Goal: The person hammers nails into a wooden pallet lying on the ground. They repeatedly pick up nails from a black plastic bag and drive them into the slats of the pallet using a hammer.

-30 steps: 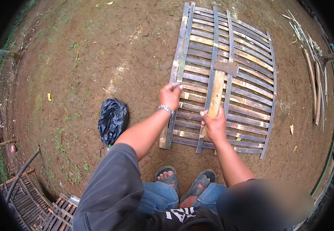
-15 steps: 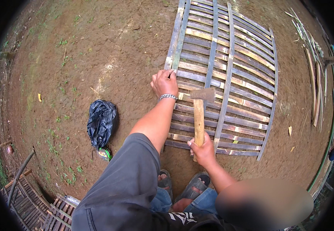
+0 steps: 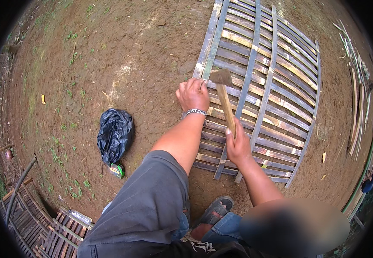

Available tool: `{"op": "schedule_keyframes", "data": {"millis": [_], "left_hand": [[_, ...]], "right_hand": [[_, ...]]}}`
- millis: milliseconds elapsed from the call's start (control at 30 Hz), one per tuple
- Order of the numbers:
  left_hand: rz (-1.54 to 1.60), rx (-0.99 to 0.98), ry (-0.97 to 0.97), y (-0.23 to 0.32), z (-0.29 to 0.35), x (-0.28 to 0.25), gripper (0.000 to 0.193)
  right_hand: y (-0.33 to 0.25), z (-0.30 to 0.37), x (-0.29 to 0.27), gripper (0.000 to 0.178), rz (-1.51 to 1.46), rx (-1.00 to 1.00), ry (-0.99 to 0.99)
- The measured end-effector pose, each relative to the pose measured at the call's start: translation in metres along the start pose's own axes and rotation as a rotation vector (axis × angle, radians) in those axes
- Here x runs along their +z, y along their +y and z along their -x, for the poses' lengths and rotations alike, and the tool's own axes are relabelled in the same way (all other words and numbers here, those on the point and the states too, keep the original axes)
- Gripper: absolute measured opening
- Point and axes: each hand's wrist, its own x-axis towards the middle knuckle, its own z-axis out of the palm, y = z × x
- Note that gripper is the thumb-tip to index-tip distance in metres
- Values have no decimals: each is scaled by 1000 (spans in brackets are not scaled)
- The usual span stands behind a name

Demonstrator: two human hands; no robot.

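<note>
A slatted bamboo panel (image 3: 269, 81) lies flat on the ground ahead of me, with long strips running across many crosswise slats. At its left edge is my left hand (image 3: 194, 95), closed, with the fingers curled down by the outer long strips. Whatever the fingertips pinch is hidden. My right hand (image 3: 239, 144) is wrapped round the wooden handle of a hatchet (image 3: 226, 101). The hatchet's metal head is above the panel, just right of my left fingers.
A black plastic bag (image 3: 115, 134) sits on the bare soil to the left, with a small green-and-black object (image 3: 117, 170) at its lower end. Loose bamboo strips (image 3: 355, 109) lie at the far right. Another slatted bamboo structure (image 3: 31, 221) stands at the lower left.
The hatchet has moved forward and tilted left, bringing its head close to my left hand. My left hand stays at the panel's left edge. The view has shifted slightly left.
</note>
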Motion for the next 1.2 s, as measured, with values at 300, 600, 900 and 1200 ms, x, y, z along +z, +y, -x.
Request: {"op": "schedule_keyframes", "data": {"millis": [300,600,900,1200], "left_hand": [[26,-10,-15,1,-1,-3,8],[15,1,-21,-1,-4,0,10],[-2,-6,-46,-1,-2,-4,7],[17,-4,-44,2,-5,-5,7]], "right_hand": [[6,-33,-5,49,187,-82,-54],[-5,-43,-12,50,142,-61,-49],[3,-39,-15,51,132,-165,52],[1,-42,-18,51,139,-134,61]]}}
